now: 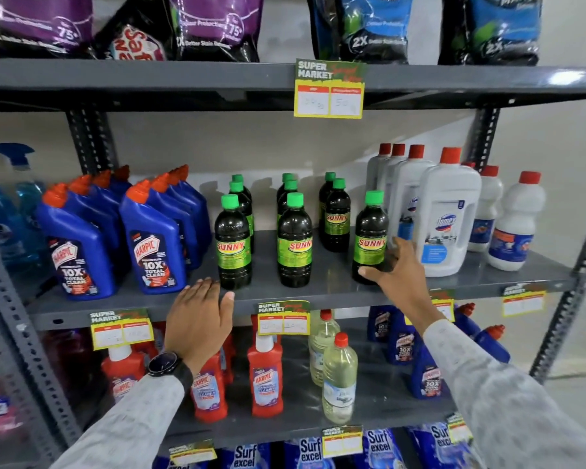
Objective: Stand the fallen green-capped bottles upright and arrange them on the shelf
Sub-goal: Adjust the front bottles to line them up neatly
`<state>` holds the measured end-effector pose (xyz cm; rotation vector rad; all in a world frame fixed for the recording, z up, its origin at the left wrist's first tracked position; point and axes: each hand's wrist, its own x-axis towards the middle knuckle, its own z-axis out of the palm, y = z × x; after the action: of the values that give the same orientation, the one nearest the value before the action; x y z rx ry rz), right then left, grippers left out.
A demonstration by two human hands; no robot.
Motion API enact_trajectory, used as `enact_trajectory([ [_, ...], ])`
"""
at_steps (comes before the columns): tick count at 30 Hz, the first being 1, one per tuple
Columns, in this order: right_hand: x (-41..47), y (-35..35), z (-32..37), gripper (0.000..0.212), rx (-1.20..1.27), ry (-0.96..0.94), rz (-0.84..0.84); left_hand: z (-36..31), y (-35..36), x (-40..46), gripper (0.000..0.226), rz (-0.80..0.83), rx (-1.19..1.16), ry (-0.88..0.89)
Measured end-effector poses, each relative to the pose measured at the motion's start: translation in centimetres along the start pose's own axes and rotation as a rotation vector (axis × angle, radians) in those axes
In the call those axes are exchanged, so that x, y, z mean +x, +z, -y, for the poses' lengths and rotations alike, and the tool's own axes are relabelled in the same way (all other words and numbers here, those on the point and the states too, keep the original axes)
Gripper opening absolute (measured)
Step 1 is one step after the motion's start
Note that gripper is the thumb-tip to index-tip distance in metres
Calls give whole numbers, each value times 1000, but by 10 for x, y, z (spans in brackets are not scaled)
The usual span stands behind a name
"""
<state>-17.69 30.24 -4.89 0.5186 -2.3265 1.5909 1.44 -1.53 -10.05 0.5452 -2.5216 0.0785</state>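
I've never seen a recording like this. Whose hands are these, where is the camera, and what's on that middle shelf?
There is no machine here: a person wears a camera on the head, so the one picture looks forward and down at their own two hands. The right hand is wrapped around the base of a dark green-capped bottle with a Sunny label, which stands upright. The left hand, with a dark wristwatch, rests open at the front edge of the grey metal shelf and holds nothing. All the green-capped bottles in view stand upright, between blue Harpic bottles with orange caps and white red-capped bottles.
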Motion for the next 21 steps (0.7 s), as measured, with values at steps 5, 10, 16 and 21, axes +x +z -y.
enact_trajectory([
  [5,6,-1,-5,76,-54,19,-3,-6,5,1,70,10,-13,10],
  [10,8,4,-2,73,-80,9,35,-11,4,4,71,11,-11,5],
  [16,6,10,-1,75,-77,6,73,-11,3,3,71,14,1,1],
  [21,2,9,4,88,-85,-3,95,-13,2,3,69,12,7,3],
])
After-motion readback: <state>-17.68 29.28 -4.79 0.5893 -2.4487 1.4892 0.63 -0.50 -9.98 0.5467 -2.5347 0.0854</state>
